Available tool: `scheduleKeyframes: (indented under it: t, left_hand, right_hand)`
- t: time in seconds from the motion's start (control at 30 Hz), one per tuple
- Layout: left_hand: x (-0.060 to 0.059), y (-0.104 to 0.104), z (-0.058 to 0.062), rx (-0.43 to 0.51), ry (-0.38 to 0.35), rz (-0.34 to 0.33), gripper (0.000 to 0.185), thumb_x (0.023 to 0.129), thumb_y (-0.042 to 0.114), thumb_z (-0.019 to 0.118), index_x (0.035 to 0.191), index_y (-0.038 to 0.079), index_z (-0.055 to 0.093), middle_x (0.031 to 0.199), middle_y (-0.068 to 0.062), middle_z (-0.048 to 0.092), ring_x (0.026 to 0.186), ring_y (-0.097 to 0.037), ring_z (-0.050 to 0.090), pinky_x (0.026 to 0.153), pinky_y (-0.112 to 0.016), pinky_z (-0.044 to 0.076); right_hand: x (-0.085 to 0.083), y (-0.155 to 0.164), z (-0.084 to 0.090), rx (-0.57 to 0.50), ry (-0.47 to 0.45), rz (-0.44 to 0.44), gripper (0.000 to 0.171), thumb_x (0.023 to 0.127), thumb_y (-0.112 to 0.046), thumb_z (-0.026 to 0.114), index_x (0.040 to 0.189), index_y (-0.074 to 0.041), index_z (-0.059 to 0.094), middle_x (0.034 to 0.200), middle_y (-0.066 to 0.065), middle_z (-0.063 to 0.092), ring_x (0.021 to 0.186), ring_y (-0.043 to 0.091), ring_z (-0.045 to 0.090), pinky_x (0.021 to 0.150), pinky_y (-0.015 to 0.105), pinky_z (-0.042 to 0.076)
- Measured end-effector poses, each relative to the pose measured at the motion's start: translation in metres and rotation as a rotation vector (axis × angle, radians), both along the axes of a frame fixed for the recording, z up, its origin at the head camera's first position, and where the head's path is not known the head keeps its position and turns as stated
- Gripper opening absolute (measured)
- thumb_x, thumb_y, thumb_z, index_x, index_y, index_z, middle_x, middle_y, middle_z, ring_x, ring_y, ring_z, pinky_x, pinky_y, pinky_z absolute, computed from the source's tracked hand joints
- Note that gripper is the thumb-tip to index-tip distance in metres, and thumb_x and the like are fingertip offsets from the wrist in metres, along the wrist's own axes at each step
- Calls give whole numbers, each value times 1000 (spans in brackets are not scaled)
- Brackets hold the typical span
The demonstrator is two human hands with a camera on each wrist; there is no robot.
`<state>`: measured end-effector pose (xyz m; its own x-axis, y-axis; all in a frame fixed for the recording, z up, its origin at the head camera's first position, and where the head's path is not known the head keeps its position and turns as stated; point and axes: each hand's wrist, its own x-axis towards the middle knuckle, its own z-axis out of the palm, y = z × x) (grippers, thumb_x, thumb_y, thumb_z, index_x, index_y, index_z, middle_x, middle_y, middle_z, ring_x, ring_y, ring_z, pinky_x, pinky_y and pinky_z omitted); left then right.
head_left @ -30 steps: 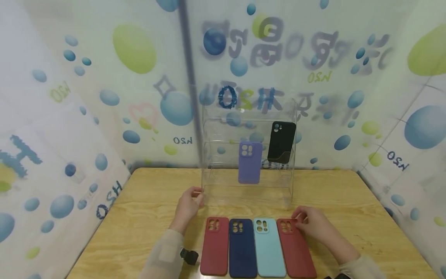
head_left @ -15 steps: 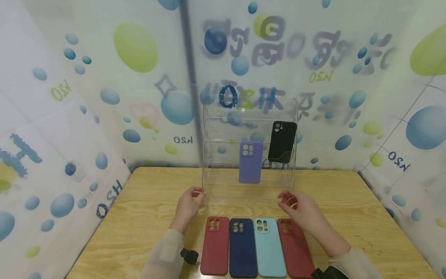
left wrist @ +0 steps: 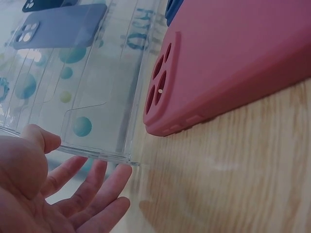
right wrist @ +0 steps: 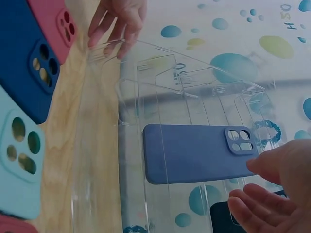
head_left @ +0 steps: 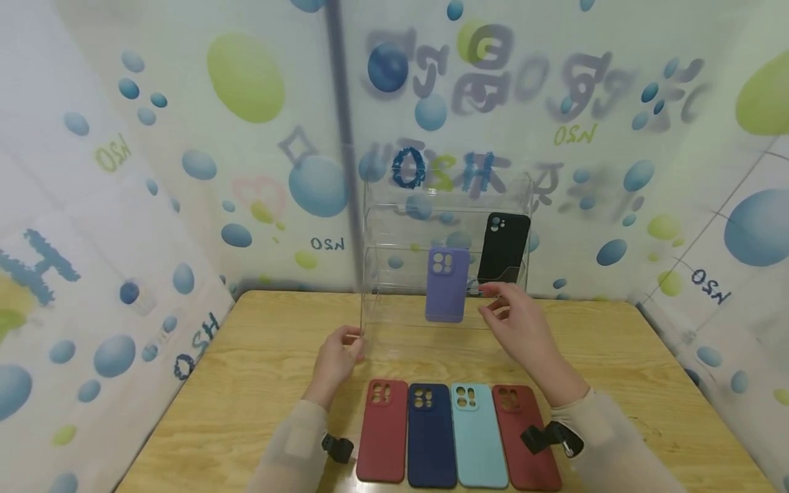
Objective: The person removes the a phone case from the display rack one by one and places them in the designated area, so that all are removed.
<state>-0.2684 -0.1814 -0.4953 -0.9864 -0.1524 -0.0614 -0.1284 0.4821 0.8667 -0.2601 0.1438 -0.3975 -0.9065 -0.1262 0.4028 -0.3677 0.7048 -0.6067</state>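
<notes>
A clear tiered display stand (head_left: pixel 394 322) stands upright at the back of the table. It bears a purple phone case (head_left: pixel 446 287) in the middle and a black phone case (head_left: pixel 504 245) higher at the right. My left hand (head_left: pixel 335 359) holds the stand's lower left side edge, thumb on one face and fingers on the other in the left wrist view. My right hand (head_left: pixel 520 325), holding nothing, is raised before the stand. Its fingertips (right wrist: pixel 252 165) are beside the purple case's camera end in the right wrist view, and it overlaps the black case's lower end in the head view.
In front of the stand lies a row of phone cases: red (head_left: pixel 382 431), dark blue (head_left: pixel 431 438), light blue (head_left: pixel 479 438) and another red one (head_left: pixel 524 428), partly under my right wrist camera (head_left: pixel 548 438). Patterned curtains (head_left: pixel 259 171) enclose the table (head_left: pixel 277 322).
My right hand has left the right-hand red case, risen and moved forward to the stand, beside the purple case. My left hand stays at the stand's edge. The view has shifted slightly.
</notes>
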Motion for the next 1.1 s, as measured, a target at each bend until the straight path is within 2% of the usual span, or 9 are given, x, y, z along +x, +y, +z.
scheduleKeyframes:
  t: [0.33, 0.5, 0.7, 0.9, 1.1]
  left_hand:
    - [0, 1, 0, -26, -3, -12, 28, 104, 22, 59, 129, 8, 65, 124, -19, 68, 88, -25, 76, 59, -29, 50]
    - [0, 1, 0, -18, 8, -10, 28, 104, 21, 59, 128, 8, 65, 123, -19, 68, 87, -26, 76, 59, -29, 51]
    - [-1, 0, -1, -4, 18, -8, 28, 103, 20, 60, 127, 7, 65, 122, -20, 69, 85, -25, 76, 60, -28, 51]
    - [0, 0, -4, -8, 1, 1, 26, 104, 21, 60, 127, 9, 66, 121, -18, 69, 85, -23, 75, 57, -28, 49]
    - [-1, -1, -4, -7, -2, 2, 26, 104, 22, 60, 126, 10, 66, 121, -16, 69, 83, -21, 74, 57, -28, 49]
  right_hand:
    - [-28, -10, -2, 14, 113, -33, 40, 96, -6, 71, 135, -4, 64, 123, 18, 62, 96, 30, 70, 80, 44, 62]
    - [-40, -15, 4, 6, 162, -40, 41, 98, -7, 68, 138, -6, 62, 130, 17, 58, 97, 29, 69, 80, 43, 61]
    - [-52, -25, 14, -13, 152, -59, 42, 99, -11, 69, 140, -8, 61, 131, 16, 58, 94, 28, 70, 79, 43, 61]
    - [-58, -30, 11, -60, 82, -41, 39, 100, -12, 67, 139, -8, 61, 130, 15, 59, 98, 27, 70, 80, 42, 60]
    - [-61, -32, 9, -96, 126, -46, 34, 99, -9, 68, 133, -8, 65, 125, 15, 63, 97, 28, 71, 79, 43, 60]
